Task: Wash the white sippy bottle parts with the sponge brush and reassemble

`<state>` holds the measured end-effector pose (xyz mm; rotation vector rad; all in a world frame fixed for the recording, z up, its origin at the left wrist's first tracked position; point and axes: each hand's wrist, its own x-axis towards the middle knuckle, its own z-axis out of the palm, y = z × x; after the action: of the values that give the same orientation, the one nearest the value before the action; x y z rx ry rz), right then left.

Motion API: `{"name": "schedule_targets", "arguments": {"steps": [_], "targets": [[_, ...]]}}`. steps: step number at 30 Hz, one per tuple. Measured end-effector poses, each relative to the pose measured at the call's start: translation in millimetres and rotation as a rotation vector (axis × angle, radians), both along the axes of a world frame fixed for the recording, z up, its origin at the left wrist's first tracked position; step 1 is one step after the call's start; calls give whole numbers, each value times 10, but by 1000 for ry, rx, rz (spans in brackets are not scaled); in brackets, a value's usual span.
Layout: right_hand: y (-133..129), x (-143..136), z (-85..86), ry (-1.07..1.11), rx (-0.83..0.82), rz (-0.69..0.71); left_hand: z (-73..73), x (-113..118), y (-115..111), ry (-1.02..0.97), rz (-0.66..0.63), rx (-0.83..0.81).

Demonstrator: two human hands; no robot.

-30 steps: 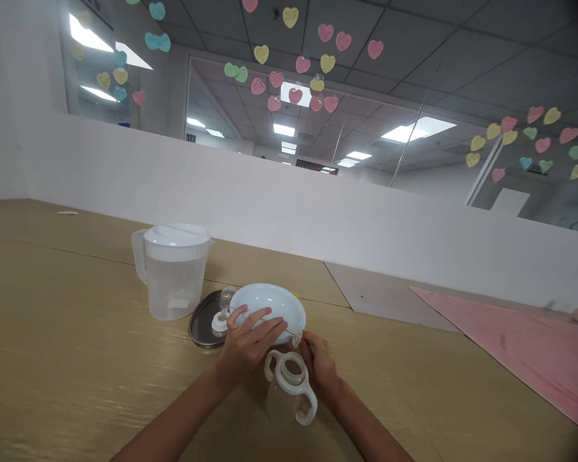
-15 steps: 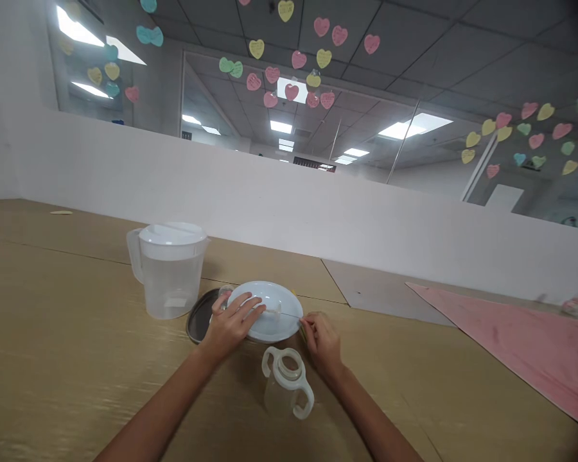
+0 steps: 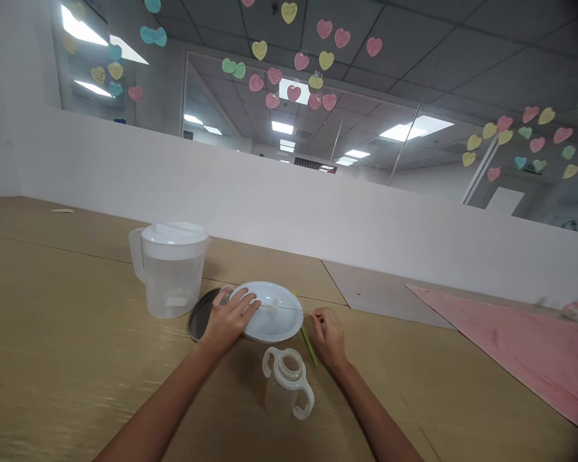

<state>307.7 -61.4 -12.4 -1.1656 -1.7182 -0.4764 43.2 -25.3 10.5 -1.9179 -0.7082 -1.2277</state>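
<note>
Over the left part of a white oval plate (image 3: 289, 327), my left hand (image 3: 230, 321) is closed, its fingertips on a thin pale tube (image 3: 268, 306) with a small clear end piece. From that end a thin wire-like rod (image 3: 293, 310) runs right to my right hand (image 3: 328, 332), which is pinched just beyond the plate's rim. A two-handled clear bottle (image 3: 284, 391) without a lid stands upright in front of the plate. Between the plate and my right hand lies a slim green stick (image 3: 309, 346). A small clear round thing (image 3: 227, 292) is partly hidden behind my left hand.
A lidded translucent pitcher (image 3: 173, 276) stands back left. A dark tray (image 3: 198, 321) lies partly under the plate's left side. The brown table (image 3: 77, 346) meets a low white wall (image 3: 250, 192); a pink cloth (image 3: 520, 346) lies at right.
My right hand has moved a little to the right, away from the plate, and more of the wire-like rod and the green stick show. The left hand has shifted slightly left.
</note>
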Motion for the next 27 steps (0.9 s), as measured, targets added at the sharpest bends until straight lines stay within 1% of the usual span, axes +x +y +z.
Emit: {"name": "schedule_targets", "arguments": {"steps": [7, 12, 15, 18, 20, 22, 25, 27], "targets": [[33, 76, -20, 53, -39, -23, 74, -35, -52, -23, 56, 9], [26, 88, -15, 124, -8, -49, 131, -55, -80, 13, 77, 3], [9, 92, -3, 248, 25, -80, 148, -72, -80, 32, 59, -3], [-21, 108, 33, 448, 71, -157, 173, -114, -75, -72, 47, -23], [-44, 108, 51, 540, 96, -195, 193, -143, -75, -172, 24, -62], [-60, 86, 38, 550, 84, -178, 204, -151, -82, -258, -28, -118], [-63, 12, -42, 479, 14, -108, 193, -111, -98, -335, -140, -221], [-57, -38, -103, 411, -43, -71, 167, -66, -100, -347, -208, -298]]}}
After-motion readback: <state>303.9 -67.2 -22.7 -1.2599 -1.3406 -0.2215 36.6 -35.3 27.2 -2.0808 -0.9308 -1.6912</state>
